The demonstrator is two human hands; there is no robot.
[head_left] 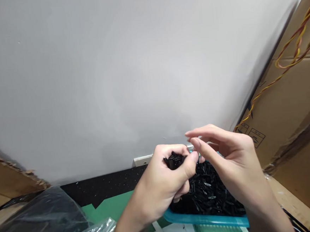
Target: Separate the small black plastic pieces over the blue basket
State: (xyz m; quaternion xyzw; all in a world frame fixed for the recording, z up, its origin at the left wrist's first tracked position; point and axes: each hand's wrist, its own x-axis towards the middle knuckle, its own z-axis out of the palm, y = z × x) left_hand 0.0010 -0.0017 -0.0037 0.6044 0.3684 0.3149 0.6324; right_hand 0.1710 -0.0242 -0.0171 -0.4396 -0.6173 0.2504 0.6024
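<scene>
My left hand [172, 175] is curled around a bunch of small black pieces [174, 160], whose ends stick out above the thumb. Close by on the right, my right hand [226, 153] has its thumb and fingertips drawn together in a pinch beside the left thumb. Whether something small sits between those tips I cannot make out. Below both hands stands a blue plastic tray [207, 219] filled with loose black pieces [210, 190], a few showing pale marks. The hands hide part of its far rim and left side.
A green mat [110, 205] and clear plastic bags [80, 230] lie at the left. Cardboard [289, 110] stands on the right, with a twisted yellow and brown wire [264, 87] hanging before it. A grey wall [115, 80] rises behind; a white strip [142, 161] lies along its foot.
</scene>
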